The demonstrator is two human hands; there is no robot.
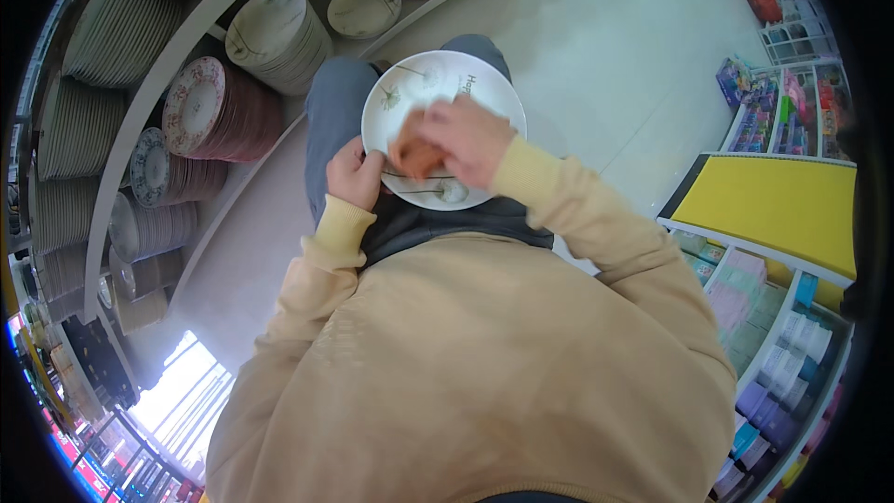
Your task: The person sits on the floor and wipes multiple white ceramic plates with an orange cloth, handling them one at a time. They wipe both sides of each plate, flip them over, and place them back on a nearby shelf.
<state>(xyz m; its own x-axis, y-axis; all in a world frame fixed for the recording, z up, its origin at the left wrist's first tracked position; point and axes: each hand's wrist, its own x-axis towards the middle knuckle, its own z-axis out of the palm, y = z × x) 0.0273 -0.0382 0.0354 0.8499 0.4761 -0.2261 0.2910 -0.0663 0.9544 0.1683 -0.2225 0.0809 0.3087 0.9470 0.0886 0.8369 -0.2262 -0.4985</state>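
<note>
A round white plate [482, 94] printed with dandelions and some writing is held over my lap. My left hand [354, 171] grips its left rim, the thumb on the upper face and the fingers underneath. On the plate's face, my right hand [471, 140] presses an orange-brown cloth [419, 150]; hand and cloth are blurred. Part of the plate's middle is hidden beneath them. Ahead and to the left, a stack of similar dandelion plates [269, 28] rests on the lower shelf, beside a shorter pile topped by a dandelion plate [364, 9].
Curved shelving [133, 133] with several plate stacks runs along my left, including red-patterned plates [199, 105] and blue-patterned ones [154, 166]. To my right stand shelves with a yellow panel [768, 206] and packaged goods [775, 391]. Pale glossy floor [594, 77] lies between.
</note>
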